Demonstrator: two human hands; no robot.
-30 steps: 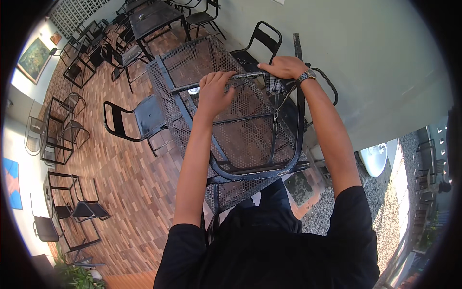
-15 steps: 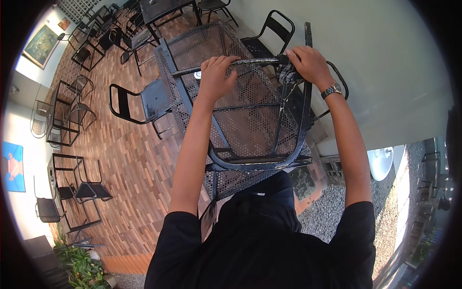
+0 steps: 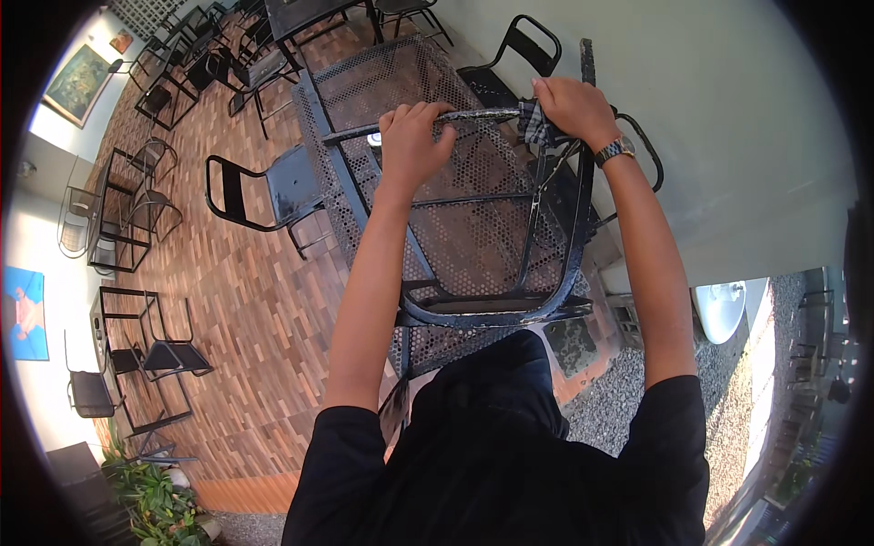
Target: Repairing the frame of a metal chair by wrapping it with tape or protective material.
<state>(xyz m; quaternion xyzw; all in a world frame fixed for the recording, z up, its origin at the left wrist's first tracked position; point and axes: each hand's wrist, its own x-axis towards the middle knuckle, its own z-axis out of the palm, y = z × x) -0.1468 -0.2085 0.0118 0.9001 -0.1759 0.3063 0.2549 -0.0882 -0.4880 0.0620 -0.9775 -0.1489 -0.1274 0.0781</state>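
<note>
A black metal chair [image 3: 571, 264] with worn paint lies upturned on a black perforated metal table [image 3: 364, 77], its legs and bars sticking up. My left hand [image 3: 414, 146] is closed around the crossbar of the chair, towards its left end. At the right end of that bar, my right hand [image 3: 575, 109] presses a dark checkered cloth [image 3: 537, 126] against the corner of the frame; a watch [image 3: 616, 149] is on this wrist. My palm hides part of the cloth. A small white round object [image 3: 374, 140] shows beside my left hand.
A black chair [image 3: 296, 187] stands left of the table, another [image 3: 528, 50] at its far right by the pale wall [image 3: 710, 118]. More tables and chairs stand across the wood-patterned floor [image 3: 237, 318]. At right are gravel [image 3: 610, 409] and a white basin [image 3: 719, 309].
My right hand has shifted slightly up and left with the cloth, which now shows more beside the fingers. My left hand keeps its hold on the bar.
</note>
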